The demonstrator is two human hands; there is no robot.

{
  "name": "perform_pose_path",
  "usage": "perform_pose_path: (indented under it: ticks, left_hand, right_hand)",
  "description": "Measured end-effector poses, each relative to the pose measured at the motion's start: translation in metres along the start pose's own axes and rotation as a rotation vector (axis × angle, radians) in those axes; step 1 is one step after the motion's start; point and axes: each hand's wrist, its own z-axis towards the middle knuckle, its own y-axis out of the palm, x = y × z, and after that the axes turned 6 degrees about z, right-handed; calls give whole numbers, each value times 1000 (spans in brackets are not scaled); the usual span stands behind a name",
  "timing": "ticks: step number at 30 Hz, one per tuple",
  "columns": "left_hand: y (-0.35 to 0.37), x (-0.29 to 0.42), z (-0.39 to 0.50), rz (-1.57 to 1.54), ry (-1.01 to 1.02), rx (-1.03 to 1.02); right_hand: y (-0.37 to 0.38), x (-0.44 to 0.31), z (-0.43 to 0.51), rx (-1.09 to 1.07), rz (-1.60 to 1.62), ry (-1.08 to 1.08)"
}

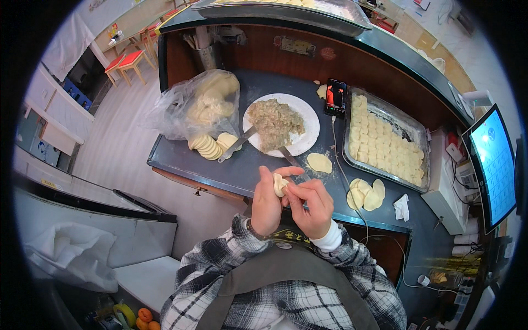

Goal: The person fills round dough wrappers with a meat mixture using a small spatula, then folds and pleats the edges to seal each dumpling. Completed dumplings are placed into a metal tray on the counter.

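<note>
Both hands meet above the counter's front edge around a small folded dumpling. My left hand cradles it against the fingers, thumb raised. With thumb and fingertips my right hand pinches the dumpling's near side. Just beyond them is a white plate heaped with minced filling. Two metal spatulas rest on its rim; one points left, the other reaches behind my fingers. A single round wrapper lies on floured counter right of the plate. More wrappers overlap nearer my right side.
A metal tray holds rows of dumplings at right, beside a phone with a cable. Stacked wrappers and a plastic bag of dough sit left. A monitor stands far right. Another tray tops the raised ledge.
</note>
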Motion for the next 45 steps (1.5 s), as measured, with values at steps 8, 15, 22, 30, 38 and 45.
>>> perform_pose_path:
  ticks: [8, 15, 22, 30, 38, 45]
  left_hand:
    - [-6, -3, 5, 150, 25, -16]
    - [-16, 2, 0, 352, 130, -23]
    - [-13, 4, 5, 821, 557, -139]
    - [-10, 22, 10, 891, 585, -49]
    - [-17, 17, 21, 773, 407, 40]
    - [-24, 14, 36, 611, 299, -55]
  right_hand:
    - [-1, 5, 1, 29, -42, 9]
    - [-18, 10, 16, -79, 39, 158]
    - [-29, 4, 19, -277, 266, 346]
    - [-18, 16, 3, -33, 613, 642]
    - [-22, 30, 4, -96, 791, 822]
    - [-54, 66, 34, -370, 785, 893]
